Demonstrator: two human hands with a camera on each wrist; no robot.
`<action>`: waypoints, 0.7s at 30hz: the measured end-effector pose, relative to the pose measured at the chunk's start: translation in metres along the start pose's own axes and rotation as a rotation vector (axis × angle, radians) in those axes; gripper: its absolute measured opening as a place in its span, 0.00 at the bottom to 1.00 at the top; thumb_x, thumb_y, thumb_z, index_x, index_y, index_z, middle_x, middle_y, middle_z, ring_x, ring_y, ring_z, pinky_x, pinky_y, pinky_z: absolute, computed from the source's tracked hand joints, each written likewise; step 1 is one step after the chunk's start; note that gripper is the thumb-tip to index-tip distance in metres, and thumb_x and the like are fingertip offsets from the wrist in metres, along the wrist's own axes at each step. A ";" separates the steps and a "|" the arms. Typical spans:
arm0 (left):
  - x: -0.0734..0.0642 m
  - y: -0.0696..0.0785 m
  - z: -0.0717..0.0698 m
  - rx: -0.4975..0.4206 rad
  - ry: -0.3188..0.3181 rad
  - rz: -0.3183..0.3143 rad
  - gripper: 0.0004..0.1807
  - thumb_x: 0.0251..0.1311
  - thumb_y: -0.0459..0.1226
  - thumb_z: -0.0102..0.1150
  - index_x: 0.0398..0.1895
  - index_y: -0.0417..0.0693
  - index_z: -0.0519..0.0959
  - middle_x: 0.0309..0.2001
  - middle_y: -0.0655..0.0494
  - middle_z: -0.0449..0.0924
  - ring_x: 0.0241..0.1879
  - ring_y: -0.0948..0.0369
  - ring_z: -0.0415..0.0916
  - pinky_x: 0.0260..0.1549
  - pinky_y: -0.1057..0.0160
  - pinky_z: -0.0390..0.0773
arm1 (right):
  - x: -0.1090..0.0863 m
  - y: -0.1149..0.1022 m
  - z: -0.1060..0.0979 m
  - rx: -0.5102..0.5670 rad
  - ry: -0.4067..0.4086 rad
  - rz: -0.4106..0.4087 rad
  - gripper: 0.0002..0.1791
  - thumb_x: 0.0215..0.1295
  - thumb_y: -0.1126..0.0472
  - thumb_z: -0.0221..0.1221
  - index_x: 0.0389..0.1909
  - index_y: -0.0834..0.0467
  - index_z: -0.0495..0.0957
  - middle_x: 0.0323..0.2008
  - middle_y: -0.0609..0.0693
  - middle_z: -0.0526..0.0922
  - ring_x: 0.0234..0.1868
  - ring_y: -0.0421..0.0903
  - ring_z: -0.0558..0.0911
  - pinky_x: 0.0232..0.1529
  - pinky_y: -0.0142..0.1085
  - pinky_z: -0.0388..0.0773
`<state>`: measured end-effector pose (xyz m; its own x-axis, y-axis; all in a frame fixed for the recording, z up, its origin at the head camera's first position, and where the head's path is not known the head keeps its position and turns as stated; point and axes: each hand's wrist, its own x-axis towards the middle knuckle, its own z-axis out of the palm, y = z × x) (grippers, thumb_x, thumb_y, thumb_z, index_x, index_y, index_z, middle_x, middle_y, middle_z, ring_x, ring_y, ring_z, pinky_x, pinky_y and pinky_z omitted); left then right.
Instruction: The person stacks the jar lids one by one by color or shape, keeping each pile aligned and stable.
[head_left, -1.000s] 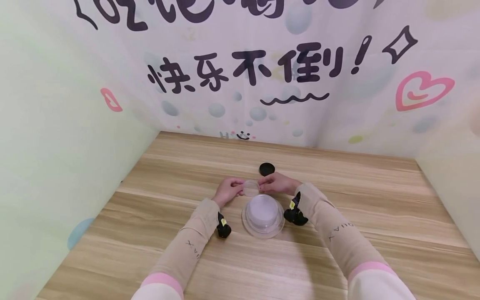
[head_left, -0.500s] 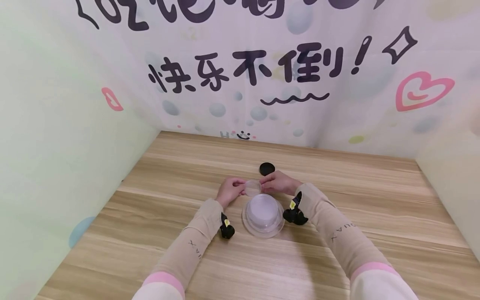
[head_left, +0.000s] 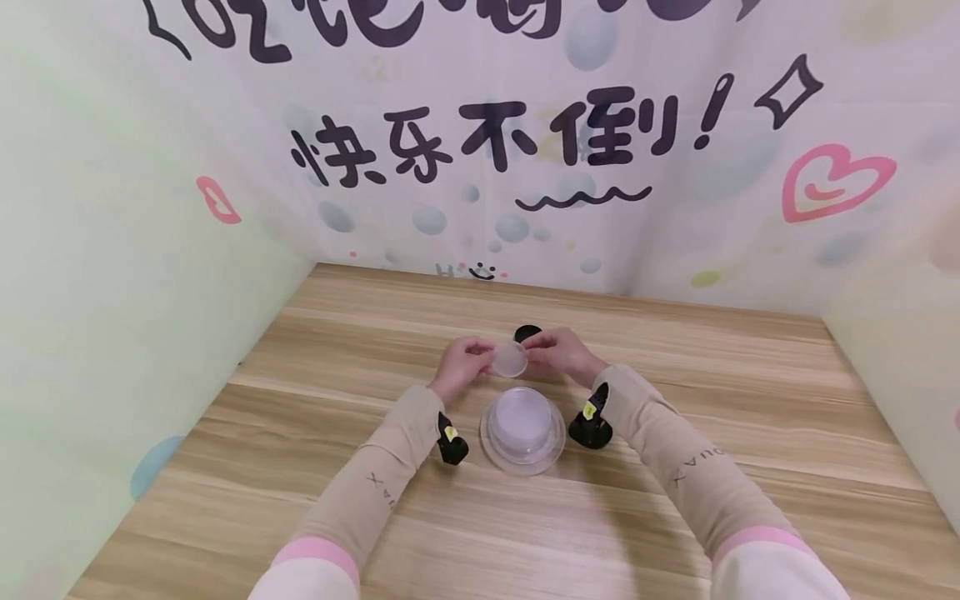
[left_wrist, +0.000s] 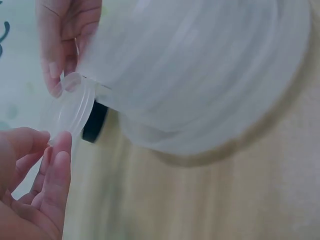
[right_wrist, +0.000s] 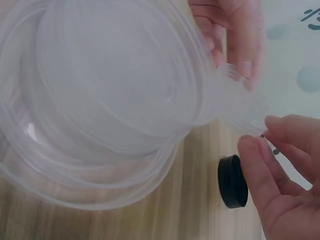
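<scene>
A small, clear, round plastic lid (head_left: pixel 510 359) is held up between my two hands. My left hand (head_left: pixel 462 365) pinches its left edge between thumb and fingers, and my right hand (head_left: pixel 564 354) pinches the right edge. In the left wrist view the lid (left_wrist: pixel 70 107) is tilted, its ridged rim showing. Just below it in the head view stands a stack of clear round plastic pieces (head_left: pixel 522 419), wider at the base. Behind the lid, a round black cap (head_left: pixel 528 332) is partly hidden; the right wrist view shows the cap (right_wrist: pixel 232 182) apart from the fingers.
The wood-grain table (head_left: pixel 360 333) meets a printed cloth backdrop (head_left: pixel 480 217) at its far edge. A pale wall (head_left: pixel 150 292) borders the left side. A black wrist camera (head_left: pixel 452 442) is strapped to the left wrist, another black camera (head_left: pixel 591 427) to the right.
Both hands have lifted the lid slightly up and away from the stack, and its face now tilts more toward the head camera. The stack stays in place; the lid now covers part of the black cap.
</scene>
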<state>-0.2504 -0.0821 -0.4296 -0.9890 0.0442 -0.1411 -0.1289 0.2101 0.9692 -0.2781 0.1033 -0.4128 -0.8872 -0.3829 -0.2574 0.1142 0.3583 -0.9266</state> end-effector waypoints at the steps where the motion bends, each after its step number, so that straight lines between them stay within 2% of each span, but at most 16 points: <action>1: 0.000 0.003 -0.001 0.001 -0.009 0.003 0.12 0.54 0.27 0.53 0.43 0.30 0.74 0.36 0.39 0.77 0.27 0.55 0.77 0.34 0.56 0.78 | -0.001 -0.002 0.000 0.001 0.014 -0.006 0.17 0.58 0.70 0.54 0.48 0.73 0.71 0.45 0.65 0.75 0.39 0.48 0.78 0.48 0.44 0.72; 4: -0.001 0.012 -0.003 -0.006 -0.041 0.003 0.13 0.55 0.27 0.53 0.44 0.30 0.74 0.37 0.38 0.76 0.25 0.57 0.76 0.37 0.53 0.77 | -0.004 -0.006 0.000 -0.004 0.036 -0.035 0.16 0.58 0.71 0.54 0.47 0.74 0.71 0.44 0.66 0.75 0.37 0.47 0.78 0.46 0.44 0.73; 7: -0.002 0.018 -0.004 -0.040 -0.074 -0.012 0.13 0.54 0.27 0.54 0.44 0.30 0.74 0.37 0.39 0.76 0.24 0.58 0.76 0.39 0.51 0.76 | -0.008 -0.010 -0.002 0.006 0.039 -0.058 0.15 0.58 0.71 0.53 0.46 0.74 0.71 0.44 0.68 0.74 0.40 0.52 0.78 0.46 0.44 0.73; 13: -0.007 0.029 -0.004 -0.074 -0.124 -0.009 0.14 0.54 0.28 0.55 0.44 0.31 0.73 0.34 0.44 0.75 0.35 0.45 0.77 0.43 0.49 0.73 | -0.016 -0.015 -0.006 0.032 0.042 -0.092 0.15 0.59 0.71 0.52 0.46 0.74 0.70 0.46 0.70 0.72 0.44 0.55 0.76 0.49 0.49 0.70; 17: -0.012 0.034 -0.005 -0.048 -0.151 0.007 0.14 0.55 0.28 0.55 0.45 0.30 0.72 0.33 0.47 0.73 0.36 0.44 0.76 0.42 0.50 0.74 | -0.022 -0.017 -0.007 0.017 0.041 -0.108 0.15 0.59 0.71 0.52 0.46 0.74 0.70 0.46 0.70 0.72 0.41 0.51 0.76 0.48 0.49 0.71; 21: -0.016 0.034 -0.008 0.018 -0.177 0.025 0.14 0.55 0.28 0.55 0.44 0.30 0.73 0.32 0.47 0.74 0.30 0.51 0.78 0.39 0.52 0.76 | -0.026 -0.014 -0.008 0.008 0.015 -0.108 0.14 0.59 0.71 0.53 0.45 0.73 0.71 0.42 0.67 0.73 0.36 0.46 0.77 0.47 0.48 0.71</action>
<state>-0.2398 -0.0832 -0.3933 -0.9636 0.2202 -0.1517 -0.1013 0.2243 0.9692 -0.2598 0.1152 -0.3908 -0.9013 -0.4060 -0.1513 0.0204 0.3090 -0.9508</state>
